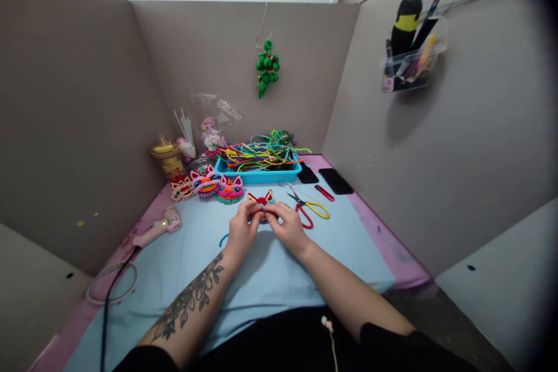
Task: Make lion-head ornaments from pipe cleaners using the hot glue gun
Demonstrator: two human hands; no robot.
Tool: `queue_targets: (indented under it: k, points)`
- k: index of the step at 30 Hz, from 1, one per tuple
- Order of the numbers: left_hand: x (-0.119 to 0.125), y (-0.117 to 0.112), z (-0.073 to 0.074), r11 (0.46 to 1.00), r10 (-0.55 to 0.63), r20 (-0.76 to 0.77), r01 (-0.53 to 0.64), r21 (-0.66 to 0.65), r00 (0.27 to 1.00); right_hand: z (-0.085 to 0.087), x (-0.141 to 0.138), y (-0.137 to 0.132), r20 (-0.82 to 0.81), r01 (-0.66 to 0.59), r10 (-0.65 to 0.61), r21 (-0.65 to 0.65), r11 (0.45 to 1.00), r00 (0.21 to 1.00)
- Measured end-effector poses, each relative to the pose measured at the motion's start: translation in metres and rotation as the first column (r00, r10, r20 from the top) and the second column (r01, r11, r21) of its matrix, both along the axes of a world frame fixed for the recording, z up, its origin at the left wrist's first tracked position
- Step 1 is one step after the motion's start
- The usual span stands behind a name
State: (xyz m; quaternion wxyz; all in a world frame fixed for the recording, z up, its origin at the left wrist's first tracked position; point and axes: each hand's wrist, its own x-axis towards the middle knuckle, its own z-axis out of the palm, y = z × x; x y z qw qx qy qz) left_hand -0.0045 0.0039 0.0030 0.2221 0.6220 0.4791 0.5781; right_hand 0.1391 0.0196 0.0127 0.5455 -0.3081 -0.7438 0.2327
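Over the middle of the blue cloth (279, 279), my left hand (242, 225) and my right hand (286, 226) meet with their fingertips pinched together. Between them they hold a small pipe-cleaner animal head (261, 199) with red and yellow pointed ears; its lower part is largely covered by my fingers. A bit of blue pipe cleaner (264, 209) shows at the fingertips. Another short blue piece (224, 240) lies beside my left hand. Right of my right hand rest scissors (310, 207) with one red and one yellow handle, blades apart.
Three finished-looking pipe-cleaner heads (230, 189) sit at the left, before a blue tray (261, 176) heaped with pipe cleaners. A pink glue gun (160, 227) with a cord lies left. A red cutter (325, 192) and a phone (335, 181) lie right. Grey partitions (209, 46) enclose the table.
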Motion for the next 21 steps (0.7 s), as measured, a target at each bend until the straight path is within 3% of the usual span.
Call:
queue_targets:
  k: [8,16,21]
  points:
    - [0.0004,-0.0018,0.0035,0.999,-0.034,-0.044,0.033,-0.006,0.998,-0.0008,0.001,0.0016,-0.017,0.027,-0.028,-0.052,0.998,0.999]
    - [0.0017,-0.0011,0.0048,0.999,-0.039,-0.04,0.039,-0.012,0.998,0.0013,0.003,0.0018,0.019,0.03,-0.032,0.077,0.997,0.999]
    - [0.0011,0.001,0.0004,1.0,-0.004,-0.049,0.005,0.011,0.999,-0.0023,-0.0003,0.003,-0.038,0.039,-0.039,0.003,0.999,0.998]
